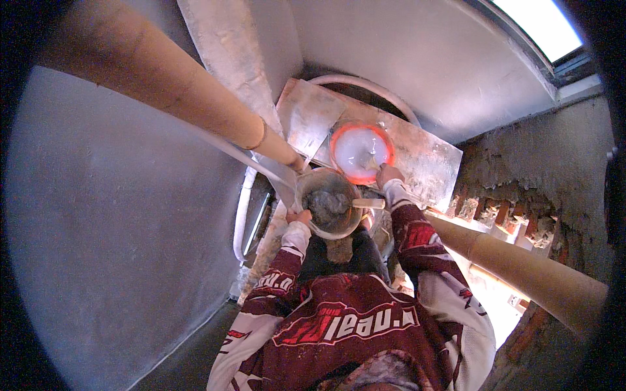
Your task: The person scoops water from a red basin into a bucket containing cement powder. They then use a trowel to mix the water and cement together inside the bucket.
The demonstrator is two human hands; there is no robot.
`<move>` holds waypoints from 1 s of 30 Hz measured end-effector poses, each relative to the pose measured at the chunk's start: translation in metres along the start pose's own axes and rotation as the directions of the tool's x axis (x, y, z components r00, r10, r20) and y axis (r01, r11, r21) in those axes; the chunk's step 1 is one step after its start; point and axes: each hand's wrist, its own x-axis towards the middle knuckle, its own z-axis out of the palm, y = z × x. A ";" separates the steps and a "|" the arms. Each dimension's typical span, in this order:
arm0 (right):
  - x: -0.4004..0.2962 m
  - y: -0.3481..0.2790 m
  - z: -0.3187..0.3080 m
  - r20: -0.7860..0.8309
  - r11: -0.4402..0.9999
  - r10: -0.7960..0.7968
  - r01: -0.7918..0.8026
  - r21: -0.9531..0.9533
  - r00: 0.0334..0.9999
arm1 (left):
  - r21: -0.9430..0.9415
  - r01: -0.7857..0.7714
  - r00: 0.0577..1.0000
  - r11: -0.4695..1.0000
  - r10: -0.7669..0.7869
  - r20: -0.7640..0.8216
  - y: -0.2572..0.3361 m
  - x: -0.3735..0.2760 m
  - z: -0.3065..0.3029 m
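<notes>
My left hand (299, 216) grips the rim of a round grey bucket (304, 185) in front of my body. Dark grey wet material (328, 205) lies inside it, and a pale tool handle (369, 203) sticks out over its right rim. Just beyond is an orange-rimmed container (336, 155) of milky white liquid (357, 146). At its near right rim, my right hand (390, 175) is closed around a small tool (373, 165) that reaches into the liquid. The tool's lower end is submerged, so I cannot tell its kind.
The orange-rimmed container rests on a worn board (425, 159). Thick bamboo poles (195, 88) (508, 254) slant in from the upper left and lower right. Smooth grey walls (122, 195) close in on the left and behind. Broken brickwork (503, 215) borders a bright opening at right.
</notes>
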 end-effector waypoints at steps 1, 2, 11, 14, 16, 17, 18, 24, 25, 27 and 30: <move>-0.012 0.001 -0.005 -0.026 0.997 -0.033 0.035 0.069 0.999 | 0.024 0.016 1.000 1.000 -0.017 0.016 0.002 0.000 -0.004; -0.028 0.003 -0.008 -0.054 0.988 -0.063 0.070 0.136 0.997 | 0.049 0.033 0.999 0.998 -0.034 0.033 0.004 0.000 -0.009; -0.123 -0.003 0.120 -0.161 0.945 -0.233 0.262 0.193 0.959 | 0.357 -0.113 0.991 0.927 0.132 -0.031 0.010 -0.005 -0.007; -0.146 -0.049 0.083 0.018 0.918 -0.397 0.397 -0.011 0.918 | 0.302 -0.121 0.988 0.946 0.146 -0.059 -0.016 0.024 -0.024; -0.143 -0.033 0.079 -0.146 0.890 -0.436 0.449 0.079 0.888 | 0.186 -0.123 0.990 0.975 0.132 -0.039 -0.016 0.020 -0.022; -0.143 -0.024 0.076 -0.228 0.869 -0.447 0.480 0.119 0.865 | 0.127 -0.120 0.992 0.985 0.125 -0.029 -0.017 0.018 -0.022; -0.148 -0.023 0.051 -0.174 0.898 -0.376 0.404 0.176 0.910 | 0.128 -0.135 0.989 0.983 0.142 -0.046 -0.010 0.014 -0.022; -0.084 -0.013 -0.025 -0.214 0.982 -0.119 0.147 0.121 0.970 | 0.096 -0.147 0.989 0.984 0.145 0.036 0.028 -0.020 -0.017; -0.065 -0.012 -0.022 -0.150 0.994 -0.041 0.056 0.094 0.988 | 0.091 -0.133 0.990 0.987 0.129 0.050 0.030 -0.024 -0.017; -0.033 -0.008 -0.015 -0.111 1.000 -0.003 0.004 0.013 0.994 | 0.102 -0.091 0.994 0.991 0.084 0.074 0.025 -0.015 -0.015; -0.015 -0.001 -0.002 -0.062 0.998 0.053 -0.055 -0.017 0.997 | 0.085 -0.040 0.998 0.996 0.036 0.055 -0.033 0.033 -0.011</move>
